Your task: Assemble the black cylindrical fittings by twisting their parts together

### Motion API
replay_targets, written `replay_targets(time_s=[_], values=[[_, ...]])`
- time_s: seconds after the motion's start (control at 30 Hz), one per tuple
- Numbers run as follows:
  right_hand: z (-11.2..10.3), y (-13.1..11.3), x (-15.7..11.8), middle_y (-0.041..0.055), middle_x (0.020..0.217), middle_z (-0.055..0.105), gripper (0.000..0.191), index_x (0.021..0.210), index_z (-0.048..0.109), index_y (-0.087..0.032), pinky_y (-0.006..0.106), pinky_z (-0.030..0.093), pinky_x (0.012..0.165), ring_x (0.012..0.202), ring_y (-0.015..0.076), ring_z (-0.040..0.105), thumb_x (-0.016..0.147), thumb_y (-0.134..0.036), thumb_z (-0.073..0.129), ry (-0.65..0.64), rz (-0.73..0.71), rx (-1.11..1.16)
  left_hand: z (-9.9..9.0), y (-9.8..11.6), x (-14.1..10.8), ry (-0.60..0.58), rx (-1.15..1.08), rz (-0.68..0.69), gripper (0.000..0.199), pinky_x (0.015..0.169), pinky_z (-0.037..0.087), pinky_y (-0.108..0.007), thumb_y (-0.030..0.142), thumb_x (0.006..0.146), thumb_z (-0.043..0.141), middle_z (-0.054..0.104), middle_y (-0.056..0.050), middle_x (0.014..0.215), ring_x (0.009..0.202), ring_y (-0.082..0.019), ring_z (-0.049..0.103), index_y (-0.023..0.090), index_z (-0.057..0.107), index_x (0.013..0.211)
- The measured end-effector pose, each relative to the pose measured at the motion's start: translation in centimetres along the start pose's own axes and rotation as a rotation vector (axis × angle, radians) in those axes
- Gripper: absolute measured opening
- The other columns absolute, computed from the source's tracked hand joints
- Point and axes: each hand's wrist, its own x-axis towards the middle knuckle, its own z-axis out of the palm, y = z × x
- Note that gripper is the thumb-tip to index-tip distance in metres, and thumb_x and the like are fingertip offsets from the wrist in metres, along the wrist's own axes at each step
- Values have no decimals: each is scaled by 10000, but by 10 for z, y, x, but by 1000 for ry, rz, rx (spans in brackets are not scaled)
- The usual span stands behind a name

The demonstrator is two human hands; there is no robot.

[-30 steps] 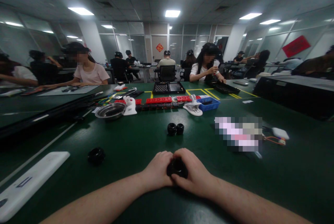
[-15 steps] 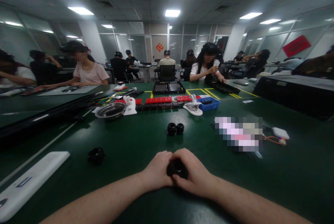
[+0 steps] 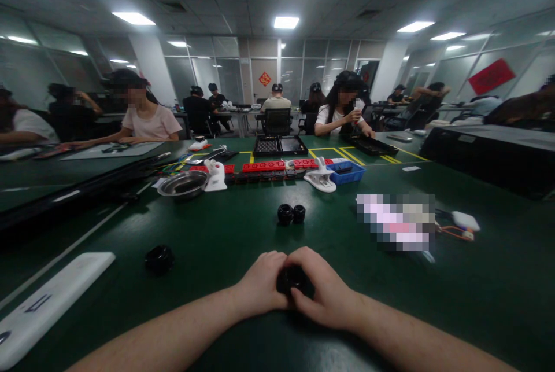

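Low at the near middle of the table, my left hand [image 3: 265,282] and my right hand [image 3: 326,291] are both closed around one glossy black wheel-like part [image 3: 295,277] with a hollow centre. My left fingers lie against its left and far side, partly hidden by the right hand. My right fingers curve over its far side and the thumb presses on the near side. Two similar black wheel-like parts [image 3: 291,214] stand side by side beyond my hands. Another such black part [image 3: 159,259] lies to the left.
A long white panel [image 3: 54,308] lies at near left. Farther off are a metal bowl [image 3: 183,185], white clips [image 3: 321,175], red strips [image 3: 263,167], a blue bin [image 3: 347,174] and black trays [image 3: 281,145]. A blurred-out item [image 3: 395,223] lies right. Co-workers sit across the table.
My right thumb has shifted slightly to the right on the black wheel-like part, which has turned or tilted a little. Both hands otherwise stay in place.
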Motion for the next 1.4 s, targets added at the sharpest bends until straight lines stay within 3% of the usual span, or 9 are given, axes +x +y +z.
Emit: replay_targets(time_s=[0.13,0.37,0.47,0.6,0.83,1.07,1.27,1.4], values=[[-1,-2,-1,76,973,515,421,1056,428,-179,370,407,790,882,205,484,643,-115,473,1,-56,63,2,-2,0,5,-12,-8,348,685,404,-293,366,575,651,546,-12,814,760,-193,501,176,532,841],[3,3,0,73,925,517,374,968,463,-170,368,419,726,822,212,478,636,-232,626,54,134,-93,-1,-1,0,-8,-40,42,451,737,403,-322,452,599,634,567,-27,881,805,-209,508,185,532,948],[2,2,-1,70,932,526,347,979,458,-173,357,423,750,840,202,493,652,-157,573,16,82,-33,0,-2,0,-10,-26,24,394,716,409,-310,399,593,644,563,-23,852,788,-203,506,177,541,902],[0,0,-3,82,1024,501,465,1082,404,-176,355,409,821,926,198,483,635,-86,499,-4,-43,71,0,-2,-1,0,-37,-9,362,692,417,-300,363,581,655,555,-18,833,772,-197,508,173,538,866],[3,2,0,76,949,518,430,988,463,-169,381,418,756,850,218,486,610,-243,653,7,157,-74,-1,-2,0,-20,-47,50,444,751,401,-325,398,593,656,567,-30,917,835,-218,508,186,530,963],[1,1,-2,69,995,514,444,1062,431,-176,353,400,817,912,194,486,634,-111,530,-22,-12,39,3,-4,0,-10,-32,-19,351,700,406,-299,352,577,652,544,-17,837,783,-201,501,177,537,859],[2,-1,1,77,947,527,438,994,465,-164,372,418,752,845,215,492,607,-247,653,12,161,-87,1,-4,0,-22,-47,47,454,761,392,-319,414,592,648,560,-24,925,839,-212,501,197,515,968],[3,0,0,62,919,536,358,970,467,-172,351,420,759,837,195,501,632,-160,585,4,112,-41,-1,-1,-1,-25,-23,13,369,720,403,-301,372,601,638,556,-21,863,798,-201,504,181,522,895]])
